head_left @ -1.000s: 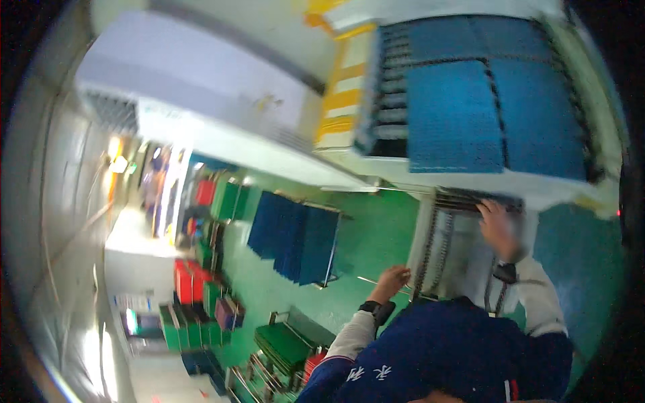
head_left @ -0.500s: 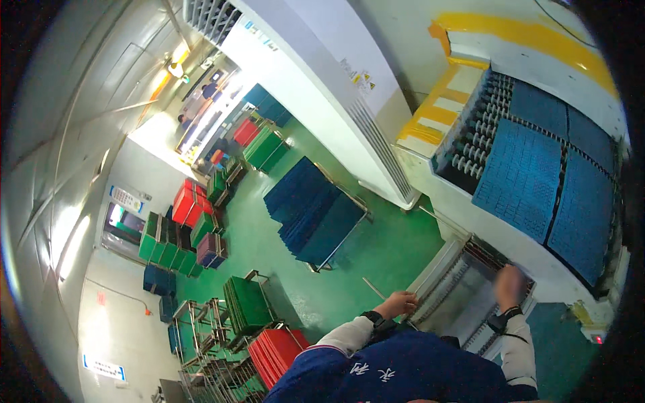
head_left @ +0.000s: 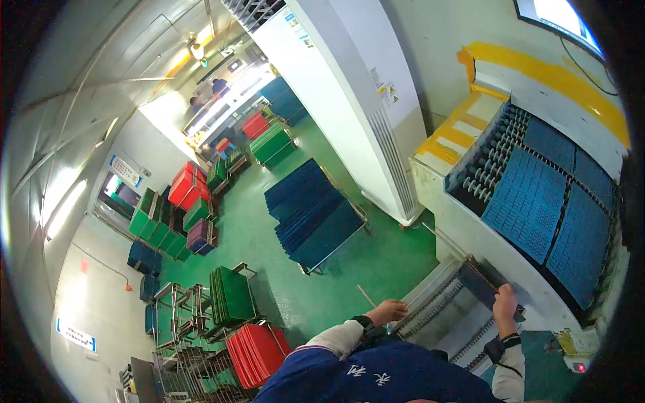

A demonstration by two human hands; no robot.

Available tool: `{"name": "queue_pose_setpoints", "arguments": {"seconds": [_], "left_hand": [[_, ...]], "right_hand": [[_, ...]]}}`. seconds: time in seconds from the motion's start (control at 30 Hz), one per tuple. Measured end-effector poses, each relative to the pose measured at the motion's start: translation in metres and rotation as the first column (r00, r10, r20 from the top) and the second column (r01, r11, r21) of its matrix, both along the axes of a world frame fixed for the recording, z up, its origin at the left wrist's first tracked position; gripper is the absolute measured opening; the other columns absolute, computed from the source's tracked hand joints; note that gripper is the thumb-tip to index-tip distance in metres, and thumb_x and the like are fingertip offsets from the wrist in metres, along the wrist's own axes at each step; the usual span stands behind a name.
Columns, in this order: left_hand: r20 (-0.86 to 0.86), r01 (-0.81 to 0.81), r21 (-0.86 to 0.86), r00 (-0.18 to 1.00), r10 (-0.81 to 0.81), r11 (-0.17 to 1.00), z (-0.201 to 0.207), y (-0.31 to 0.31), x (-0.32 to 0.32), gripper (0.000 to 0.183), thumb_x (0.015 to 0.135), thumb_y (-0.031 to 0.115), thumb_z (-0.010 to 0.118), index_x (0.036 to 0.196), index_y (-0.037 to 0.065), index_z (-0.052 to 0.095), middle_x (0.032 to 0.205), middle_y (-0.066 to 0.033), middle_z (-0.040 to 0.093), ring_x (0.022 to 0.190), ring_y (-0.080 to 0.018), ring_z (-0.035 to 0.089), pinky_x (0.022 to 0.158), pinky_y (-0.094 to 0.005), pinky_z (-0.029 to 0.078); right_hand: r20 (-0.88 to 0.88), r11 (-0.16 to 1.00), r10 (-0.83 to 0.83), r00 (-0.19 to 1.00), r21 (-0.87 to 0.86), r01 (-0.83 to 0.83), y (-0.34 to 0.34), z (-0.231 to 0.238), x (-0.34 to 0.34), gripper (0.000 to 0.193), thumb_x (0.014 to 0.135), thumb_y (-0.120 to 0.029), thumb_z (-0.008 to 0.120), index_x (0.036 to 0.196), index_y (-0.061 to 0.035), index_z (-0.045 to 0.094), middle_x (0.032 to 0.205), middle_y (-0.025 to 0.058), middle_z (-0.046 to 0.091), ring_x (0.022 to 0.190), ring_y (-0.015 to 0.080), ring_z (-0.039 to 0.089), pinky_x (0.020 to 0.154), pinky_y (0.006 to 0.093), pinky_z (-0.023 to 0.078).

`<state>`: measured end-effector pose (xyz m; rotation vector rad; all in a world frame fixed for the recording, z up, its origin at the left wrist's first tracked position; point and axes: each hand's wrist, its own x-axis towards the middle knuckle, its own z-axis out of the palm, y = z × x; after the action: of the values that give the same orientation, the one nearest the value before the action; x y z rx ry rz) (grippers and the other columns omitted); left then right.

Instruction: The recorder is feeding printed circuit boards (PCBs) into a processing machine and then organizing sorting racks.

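**Two Hands Apart Over a Slotted Rack**

Reading our view as a clock face, we see a slotted rack (head_left: 430, 310) at between four and five o'clock, just in front of the wearer's body. A dark panel (head_left: 478, 285) stands across its far end, and at four o'clock the right hand (head_left: 505, 306) bends over that panel's right end; we cannot tell whether the fingers are clamped on it. Well apart, at five o'clock, the left hand (head_left: 388, 311) is half curled beside the rack's left rail, and what it holds, if anything, we cannot make out. The rails' teeth, we judge, serve to keep panels upright and separate, while a touch at the end would steady one without covering its face.

At three o'clock, blue panels (head_left: 527, 198) lie flat on a roller conveyor (head_left: 498, 148), whose white side limits room on the rack's right. Toward one o'clock, a tall white air conditioner (head_left: 332, 84) hems in the floor. A cart of blue sheets (head_left: 316, 221) fills mid-view, with red sheets (head_left: 255, 352) at seven o'clock crowding the wearer's left.
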<state>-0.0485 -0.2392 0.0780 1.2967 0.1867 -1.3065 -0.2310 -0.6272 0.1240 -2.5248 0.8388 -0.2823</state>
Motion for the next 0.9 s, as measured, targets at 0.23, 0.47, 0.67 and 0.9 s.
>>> {"name": "queue_pose_setpoints", "arguments": {"seconds": [0.23,0.47,0.67,0.9], "left_hand": [[0.044,0.078,-0.041,0.996,-0.076,0.996,0.052,-0.056,0.002,0.042,0.09,0.029,0.061,0.122,0.004,0.05,0.1,-0.0048,0.06,0.085,-0.0131,0.06,0.07,-0.0268,0.051],[0.109,0.296,-0.204,0.954,-0.279,0.933,0.084,-0.11,-0.022,0.043,0.089,0.035,0.062,0.118,0.004,0.053,0.087,0.0,0.056,0.076,-0.0096,0.055,0.064,-0.0233,0.046],[0.425,0.565,-0.126,0.773,-0.47,0.815,0.09,-0.113,-0.034,0.048,0.088,0.039,0.063,0.116,0.002,0.054,0.094,-0.0013,0.056,0.08,-0.0103,0.055,0.063,-0.0225,0.044],[0.237,0.479,-0.192,0.87,-0.433,0.857,0.108,-0.099,-0.038,0.045,0.086,0.036,0.066,0.111,0.0,0.054,0.094,-0.0055,0.057,0.075,-0.0144,0.058,0.062,-0.0281,0.047]], "right_hand": [[0.295,0.999,0.029,0.955,-0.05,-0.015,0.007,0.125,-0.02,0.014,0.07,0.003,0.059,0.083,0.0027,0.054,0.094,0.0191,0.056,0.083,0.0385,0.056,0.07,0.0434,0.045],[0.407,0.896,-0.321,0.855,0.424,0.134,-0.018,0.132,-0.076,0.013,0.076,-0.003,0.062,0.084,-0.0001,0.052,0.084,0.0024,0.047,0.075,0.015,0.041,0.067,0.0303,0.035],[0.334,0.43,-0.778,0.532,0.9,0.065,0.012,0.096,-0.105,0.034,0.076,-0.009,0.07,0.104,0.0052,0.057,0.097,0.0061,0.053,0.087,0.0177,0.048,0.079,0.0324,0.04],[0.184,0.188,-0.879,0.44,0.982,-0.036,0.025,0.057,-0.12,0.045,0.078,-0.015,0.072,0.116,0.0029,0.055,0.106,0.0093,0.059,0.097,0.0224,0.056,0.087,0.0367,0.044]]}}
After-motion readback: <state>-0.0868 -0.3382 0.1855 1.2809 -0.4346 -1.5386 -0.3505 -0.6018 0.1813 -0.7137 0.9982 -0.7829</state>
